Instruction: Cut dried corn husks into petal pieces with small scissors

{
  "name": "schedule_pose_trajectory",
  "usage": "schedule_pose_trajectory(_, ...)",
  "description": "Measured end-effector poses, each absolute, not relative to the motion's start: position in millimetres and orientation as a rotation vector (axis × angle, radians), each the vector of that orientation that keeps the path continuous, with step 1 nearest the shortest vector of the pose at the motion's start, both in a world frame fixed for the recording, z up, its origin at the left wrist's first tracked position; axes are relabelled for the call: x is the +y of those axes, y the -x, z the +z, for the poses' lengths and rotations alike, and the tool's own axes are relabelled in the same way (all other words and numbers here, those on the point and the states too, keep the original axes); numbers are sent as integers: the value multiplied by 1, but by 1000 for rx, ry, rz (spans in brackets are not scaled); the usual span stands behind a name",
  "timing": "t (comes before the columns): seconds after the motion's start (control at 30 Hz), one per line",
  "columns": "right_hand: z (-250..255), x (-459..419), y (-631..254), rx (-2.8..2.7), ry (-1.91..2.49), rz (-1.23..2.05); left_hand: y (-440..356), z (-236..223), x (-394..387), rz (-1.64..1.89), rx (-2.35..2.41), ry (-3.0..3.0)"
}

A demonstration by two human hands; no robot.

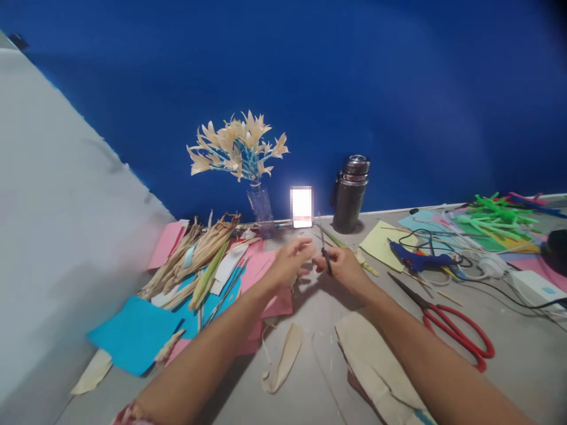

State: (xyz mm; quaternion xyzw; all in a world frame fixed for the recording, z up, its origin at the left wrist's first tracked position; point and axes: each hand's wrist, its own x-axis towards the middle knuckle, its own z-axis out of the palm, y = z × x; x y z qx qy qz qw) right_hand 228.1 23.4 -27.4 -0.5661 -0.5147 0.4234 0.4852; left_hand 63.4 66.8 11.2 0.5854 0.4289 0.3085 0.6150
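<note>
Small dark-handled scissors (326,260) are in my right hand (348,268), their blades pointing up and away from me. Just left of them, my left hand (290,262) hovers with bent, spread fingers, and I see nothing between them. On the table below my hands lies a pale, curled strip of corn husk (290,351). A folded beige piece (376,363), perhaps cloth or husk, is partly hidden under my right forearm. To the left, a bundle of dried corn husks (201,248) rests beside pink paper (261,268) and blue paper (137,333).
Pale husk-like flowers (237,141) stand in a clear bottle (261,209) by the blue wall. Near it are a bright screen (302,206) and a dark thermos (349,200). Rightward lie red-handled scissors (458,330), a blue glue gun (419,258) with cables, and green pipe cleaners (496,215).
</note>
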Motion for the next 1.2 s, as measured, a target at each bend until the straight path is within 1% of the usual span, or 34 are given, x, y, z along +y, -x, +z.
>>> schedule_pose_trajectory(0.07,-27,17,-216,-1347,1337,1049,-60,10,39,648,814,-1370)
schedule_pose_trajectory(0.13,-27,11,-206,-1423,1294,1101,-56,6,20,673,755,-1403)
schedule_pose_trajectory(0.3,-30,3,-193,-1608,1254,1219,-40,-12,1,766,799,-1350)
schedule_pose_trajectory(0.47,-42,3,-188,-1698,1296,1253,-32,-34,-7,877,818,-1324)
schedule_pose_trajectory(0.6,-46,2,-188,-1755,1303,1250,-31,-44,-9,879,791,-1363)
schedule_pose_trajectory(0.73,-39,0,-187,-1784,1326,1224,-30,-49,-8,888,775,-1411)
schedule_pose_trajectory(0.9,-30,-2,-187,-1814,1328,1268,-31,-53,-10,903,740,-1357)
schedule_pose_trajectory(1.07,-29,-1,-196,-1894,1175,1348,-30,-54,-8,904,653,-1243)
schedule_pose_trajectory(1.2,-28,0,-198,-1864,1186,1284,-26,-55,-3,911,631,-1218)
